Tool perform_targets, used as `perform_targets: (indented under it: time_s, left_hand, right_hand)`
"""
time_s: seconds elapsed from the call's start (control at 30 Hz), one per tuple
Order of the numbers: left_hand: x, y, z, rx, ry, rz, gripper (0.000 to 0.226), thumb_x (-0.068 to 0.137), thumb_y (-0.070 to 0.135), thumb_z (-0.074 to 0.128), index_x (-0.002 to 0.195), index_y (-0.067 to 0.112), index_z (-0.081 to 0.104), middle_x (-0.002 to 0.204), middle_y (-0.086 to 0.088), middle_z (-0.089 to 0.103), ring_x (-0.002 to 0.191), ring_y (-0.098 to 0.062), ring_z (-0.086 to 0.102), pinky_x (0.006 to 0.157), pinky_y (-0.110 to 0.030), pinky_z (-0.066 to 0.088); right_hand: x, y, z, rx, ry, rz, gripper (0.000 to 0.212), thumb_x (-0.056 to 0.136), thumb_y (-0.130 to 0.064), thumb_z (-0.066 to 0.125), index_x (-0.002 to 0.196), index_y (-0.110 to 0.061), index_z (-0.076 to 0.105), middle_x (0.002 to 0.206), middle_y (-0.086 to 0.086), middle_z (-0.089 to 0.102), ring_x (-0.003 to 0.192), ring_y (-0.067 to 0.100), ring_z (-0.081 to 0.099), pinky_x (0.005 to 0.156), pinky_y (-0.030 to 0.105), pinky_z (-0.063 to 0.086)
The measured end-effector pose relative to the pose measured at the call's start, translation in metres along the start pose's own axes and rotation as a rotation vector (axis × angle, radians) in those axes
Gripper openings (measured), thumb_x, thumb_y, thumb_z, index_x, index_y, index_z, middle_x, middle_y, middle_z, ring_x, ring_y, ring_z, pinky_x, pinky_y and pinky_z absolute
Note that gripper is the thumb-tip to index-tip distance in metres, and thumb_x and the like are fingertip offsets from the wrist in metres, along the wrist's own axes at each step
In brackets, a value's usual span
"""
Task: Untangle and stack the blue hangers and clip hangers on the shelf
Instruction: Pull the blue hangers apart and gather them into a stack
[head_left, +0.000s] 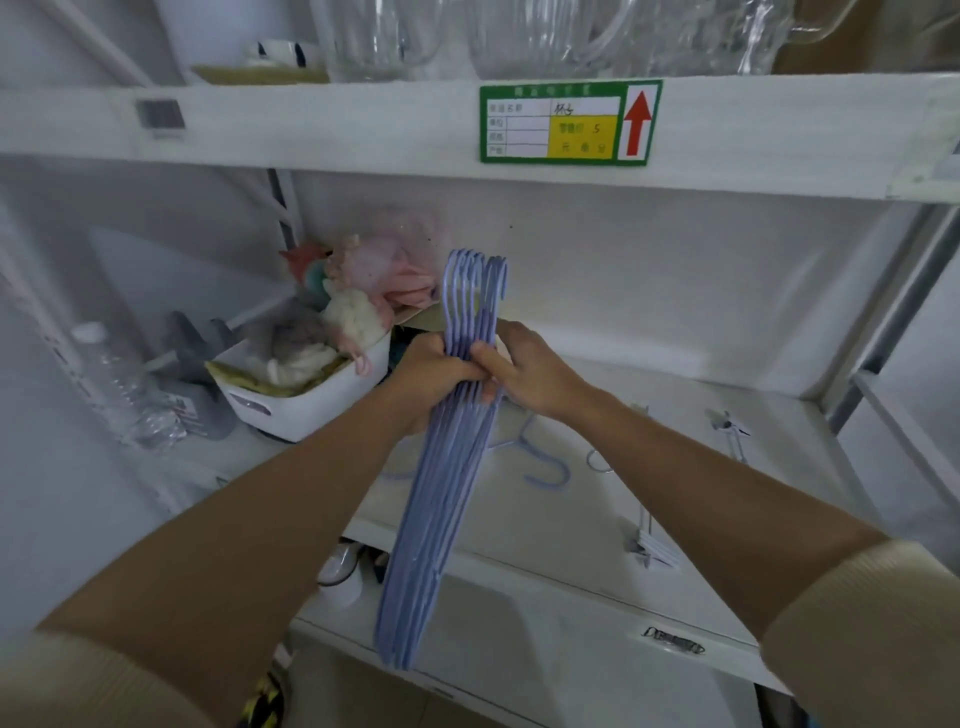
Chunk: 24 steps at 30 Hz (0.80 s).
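Note:
A bundle of several blue hangers (441, 499) stands edge-on above the white shelf (571, 509), hooks up at the top. My left hand (428, 371) grips the bundle just below the hooks from the left. My right hand (524, 366) grips the same spot from the right, thumb across the wires. One more blue hanger (545, 470) lies flat on the shelf behind the bundle, partly hidden. A metal clip hanger (652, 540) lies on the shelf to the right, and another clip hanger (732, 428) lies further back right.
A white basket (306, 410) full of soft toys sits at the shelf's left, with a clear plastic bottle (117, 384) beside it. The upper shelf edge (311, 124) with a green label (569, 122) hangs overhead, carrying glassware. A black clip (672, 640) lies near the front edge.

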<state>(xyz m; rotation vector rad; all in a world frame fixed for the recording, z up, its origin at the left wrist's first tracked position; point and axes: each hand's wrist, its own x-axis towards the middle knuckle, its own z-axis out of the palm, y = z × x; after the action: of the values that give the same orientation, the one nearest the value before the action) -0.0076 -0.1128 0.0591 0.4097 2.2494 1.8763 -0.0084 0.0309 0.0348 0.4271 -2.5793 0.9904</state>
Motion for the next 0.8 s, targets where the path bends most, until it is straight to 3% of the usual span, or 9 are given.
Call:
perform_targets:
  time_s: [0.03,0.1,0.2,0.27,0.37,0.47,0.63,0.8]
  left_hand:
    - [-0.001,-0.002,-0.009,0.022,0.026,-0.003,0.012,0.084,-0.005,0.064,0.078,0.006,0.065,0.06,-0.008,0.067,0.05,-0.015,0.065,0.053,-0.027,0.057]
    - [-0.001,-0.009,-0.024,0.066,0.053,-0.012,0.009,0.085,0.001,0.064,0.079,0.008,0.065,0.067,-0.009,0.069,0.062,-0.02,0.068,0.071,-0.036,0.061]
    - [-0.002,-0.017,-0.036,0.065,0.076,-0.028,0.005,0.086,0.007,0.065,0.091,0.009,0.066,0.087,-0.017,0.068,0.083,-0.033,0.067,0.087,-0.05,0.056]
    - [-0.001,-0.023,-0.038,0.02,0.077,-0.028,0.01,0.088,0.005,0.063,0.098,0.007,0.064,0.085,-0.015,0.067,0.075,-0.027,0.069,0.085,-0.048,0.057]
    - [0.002,-0.032,-0.036,-0.011,0.076,-0.008,0.018,0.09,0.003,0.06,0.107,-0.001,0.061,0.083,-0.015,0.065,0.062,-0.017,0.068,0.075,-0.039,0.061]
    - [0.007,-0.042,-0.033,-0.04,0.081,-0.016,0.014,0.09,0.001,0.058,0.104,0.003,0.061,0.087,-0.018,0.063,0.07,-0.023,0.066,0.068,-0.033,0.061]
    - [0.02,-0.059,-0.03,0.02,0.105,-0.024,0.005,0.089,0.002,0.06,0.089,0.005,0.063,0.084,-0.019,0.065,0.083,-0.035,0.065,0.086,-0.051,0.055]
    - [0.029,-0.065,-0.028,-0.009,0.124,-0.044,0.005,0.09,0.001,0.059,0.093,0.004,0.062,0.085,-0.02,0.065,0.08,-0.032,0.065,0.084,-0.048,0.057]
  right_hand:
    - [0.001,0.003,0.0,-0.111,-0.02,0.025,0.044,0.097,-0.046,0.039,0.127,-0.018,0.055,0.121,0.01,0.064,0.113,0.026,0.058,0.096,0.041,0.046]
    - [-0.002,0.013,0.002,-0.363,-0.045,0.139,0.057,0.097,-0.05,0.037,0.142,-0.016,0.042,0.141,0.011,0.049,0.133,0.027,0.041,0.105,0.043,0.038]
    - [-0.016,0.036,0.008,-0.666,-0.164,0.187,0.065,0.095,-0.058,0.028,0.149,-0.023,0.025,0.151,0.003,0.034,0.142,0.023,0.026,0.113,0.044,0.027]
    - [-0.024,0.057,0.016,-0.764,-0.252,0.217,0.068,0.093,-0.063,0.023,0.151,-0.027,0.016,0.155,0.001,0.025,0.146,0.022,0.017,0.116,0.045,0.021]
    - [-0.032,0.084,0.029,-0.805,-0.359,0.263,0.07,0.092,-0.065,0.021,0.152,-0.032,0.009,0.158,0.002,0.019,0.147,0.024,0.013,0.117,0.047,0.019]
    - [-0.035,0.104,0.043,-0.789,-0.391,0.258,0.07,0.092,-0.065,0.024,0.152,-0.034,0.007,0.157,0.001,0.019,0.146,0.024,0.017,0.114,0.046,0.024]
    - [-0.031,0.131,0.061,-0.729,-0.407,0.249,0.066,0.093,-0.062,0.028,0.151,-0.035,0.012,0.158,-0.003,0.019,0.141,0.023,0.026,0.11,0.044,0.03]
    - [-0.025,0.15,0.078,-0.659,-0.523,0.252,0.056,0.097,-0.047,0.037,0.147,-0.025,0.028,0.153,0.003,0.029,0.137,0.026,0.033,0.107,0.044,0.035]
